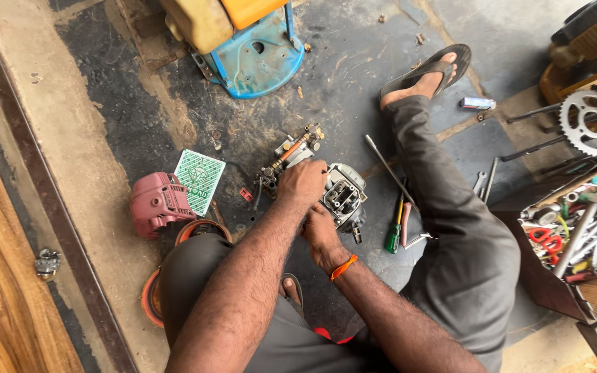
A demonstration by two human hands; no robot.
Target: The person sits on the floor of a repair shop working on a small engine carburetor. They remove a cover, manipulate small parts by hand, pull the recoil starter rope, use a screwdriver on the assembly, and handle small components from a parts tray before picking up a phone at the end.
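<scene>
Gripping a small grey engine block [343, 197] on the dark floor mat [354, 62], left hand [303, 183] is clamped over its top-left side. Right hand [320, 231] presses its near edge from below; grip unclear. Shaft assembly [291, 152] runs up-right, away from the body. Left hand nearer it. Green-handled screwdriver [395, 231] lies just right.

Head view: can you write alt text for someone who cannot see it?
A person seated on a dark workshop floor grips a small grey engine with both hands, left hand on top, right hand below. A pink plastic cover lies to the left, screwdrivers and an open toolbox to the right.
</scene>
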